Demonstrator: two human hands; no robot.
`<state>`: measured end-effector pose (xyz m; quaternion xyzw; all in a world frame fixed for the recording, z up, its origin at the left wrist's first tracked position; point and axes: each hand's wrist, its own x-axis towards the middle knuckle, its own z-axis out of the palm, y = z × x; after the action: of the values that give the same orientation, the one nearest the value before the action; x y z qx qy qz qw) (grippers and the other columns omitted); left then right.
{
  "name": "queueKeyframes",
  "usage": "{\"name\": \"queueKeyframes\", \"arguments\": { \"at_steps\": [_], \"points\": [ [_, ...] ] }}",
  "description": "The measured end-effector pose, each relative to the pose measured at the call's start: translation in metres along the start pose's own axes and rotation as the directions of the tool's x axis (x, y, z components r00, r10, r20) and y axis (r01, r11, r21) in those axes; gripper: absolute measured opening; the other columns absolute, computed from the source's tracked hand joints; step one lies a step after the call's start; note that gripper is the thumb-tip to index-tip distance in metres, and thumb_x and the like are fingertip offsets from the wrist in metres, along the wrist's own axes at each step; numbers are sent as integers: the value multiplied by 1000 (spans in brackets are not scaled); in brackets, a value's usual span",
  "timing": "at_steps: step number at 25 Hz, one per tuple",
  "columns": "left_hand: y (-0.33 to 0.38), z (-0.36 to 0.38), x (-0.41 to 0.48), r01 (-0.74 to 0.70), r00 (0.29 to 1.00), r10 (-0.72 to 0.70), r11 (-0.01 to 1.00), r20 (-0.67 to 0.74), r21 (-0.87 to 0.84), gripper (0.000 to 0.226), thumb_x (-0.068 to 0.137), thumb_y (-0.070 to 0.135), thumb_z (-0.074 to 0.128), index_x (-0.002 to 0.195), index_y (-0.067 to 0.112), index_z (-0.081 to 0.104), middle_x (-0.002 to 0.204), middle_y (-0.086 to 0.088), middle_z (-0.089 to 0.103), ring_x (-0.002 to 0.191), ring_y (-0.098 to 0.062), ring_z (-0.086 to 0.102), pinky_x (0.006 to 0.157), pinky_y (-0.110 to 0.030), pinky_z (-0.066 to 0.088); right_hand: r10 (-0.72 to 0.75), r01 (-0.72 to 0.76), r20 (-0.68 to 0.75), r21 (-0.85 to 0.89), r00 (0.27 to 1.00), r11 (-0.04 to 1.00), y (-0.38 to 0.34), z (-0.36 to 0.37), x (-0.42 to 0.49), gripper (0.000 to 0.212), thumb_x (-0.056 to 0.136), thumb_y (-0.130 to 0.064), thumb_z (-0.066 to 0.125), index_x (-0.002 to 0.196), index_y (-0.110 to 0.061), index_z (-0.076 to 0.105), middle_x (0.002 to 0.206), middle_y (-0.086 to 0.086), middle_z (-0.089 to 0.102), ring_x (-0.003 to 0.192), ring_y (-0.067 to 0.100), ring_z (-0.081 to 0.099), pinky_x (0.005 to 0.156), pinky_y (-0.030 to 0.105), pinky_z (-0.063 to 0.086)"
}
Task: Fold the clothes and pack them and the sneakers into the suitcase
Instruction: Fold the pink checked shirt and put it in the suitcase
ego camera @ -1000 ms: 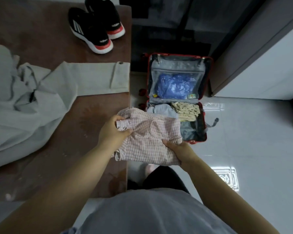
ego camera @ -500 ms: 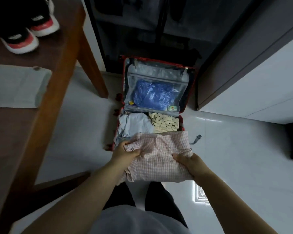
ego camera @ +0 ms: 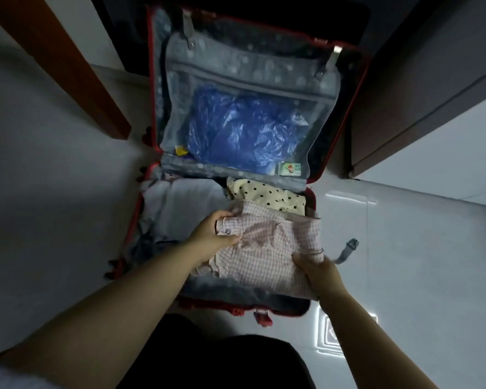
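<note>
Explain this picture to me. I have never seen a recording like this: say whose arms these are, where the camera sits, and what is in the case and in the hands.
No machine here: a person wears the camera on the head, so you look down along their own bare arms. The suitcase lies open on the floor, near a table leg. Its raised lid has a mesh pocket with a blue bag inside. The lower half already holds a pale garment and a dotted one. The left hand and right hand grip a folded checked shirt from either side, low over the lower half. Whether it rests there yet, I cannot tell.
</note>
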<state>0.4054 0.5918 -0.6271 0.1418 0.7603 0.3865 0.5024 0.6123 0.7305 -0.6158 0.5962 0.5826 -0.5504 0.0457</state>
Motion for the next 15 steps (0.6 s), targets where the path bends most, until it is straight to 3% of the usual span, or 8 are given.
{"name": "queueKeyframes", "arguments": {
  "at_steps": [4, 7, 8, 10, 12, 14, 15],
  "points": [
    [-96, 63, 111, -17, 997, 25, 995, -77, 99, 69, 83, 9, 67, 140, 12, 28, 140, -7, 39, 130, -26, 39, 103, -35, 37, -31, -4, -138, -243, 990, 970, 80, 46, 122, 35, 89, -31, 57, 114, -7, 54, 97, 9, 63, 92, 28, 60, 80, 32, 45],
    [-128, 92, 133, 50, 974, 50, 904, -222, 425, 75, 86, 21, 63, 146, 20, 18, 149, -7, 30, 131, -26, 38, 103, -39, 39, -7, -58, -262, -238, 965, 970, 110, 68, 154, 44, 92, -18, 48, 133, -6, 36, 120, 14, 54, 114, 36, 53, 96, 41, 42],
    [-130, 98, 127, 61, 947, 132, 820, -291, 568, 76, 84, 26, 66, 145, 21, 21, 145, -10, 35, 127, -27, 43, 98, -39, 42, -71, -13, -317, -255, 946, 967, 113, 70, 152, 47, 91, -11, 48, 135, -4, 34, 128, 18, 49, 119, 38, 48, 101, 44, 38],
    [-134, 104, 113, 33, 882, 342, 641, -324, 767, 83, 66, 31, 79, 136, 22, 35, 127, -13, 52, 108, -29, 53, 85, -40, 47, -383, 200, -357, -454, 852, 868, 119, 75, 135, 37, 87, -2, 52, 123, -2, 45, 121, 22, 50, 110, 38, 51, 97, 49, 42],
    [-147, 110, 108, -149, 790, 581, 493, -197, 857, 73, 57, 22, 78, 122, 26, 46, 119, -6, 53, 101, -26, 49, 80, -39, 46, -632, 389, -141, -681, 762, 621, 131, 82, 123, 26, 81, -11, 53, 107, -13, 51, 109, 12, 52, 91, 31, 56, 84, 44, 47],
    [-155, 110, 113, -377, 693, 720, 310, 44, 873, 41, 68, 22, 56, 109, 28, 57, 118, 1, 50, 104, -21, 44, 84, -37, 44, -602, 455, 132, -783, 787, 424, 136, 86, 129, 32, 81, -32, 44, 111, -24, 49, 117, 9, 49, 98, 32, 57, 91, 44, 44],
    [-155, 110, 119, -412, 707, 695, 258, 128, 874, 39, 72, 24, 45, 107, 25, 62, 118, 1, 54, 107, -21, 43, 88, -37, 40, -493, 428, 209, -816, 845, 388, 135, 86, 136, 40, 84, -42, 39, 122, -29, 46, 131, 10, 47, 114, 36, 52, 101, 47, 38]
  ]
}}
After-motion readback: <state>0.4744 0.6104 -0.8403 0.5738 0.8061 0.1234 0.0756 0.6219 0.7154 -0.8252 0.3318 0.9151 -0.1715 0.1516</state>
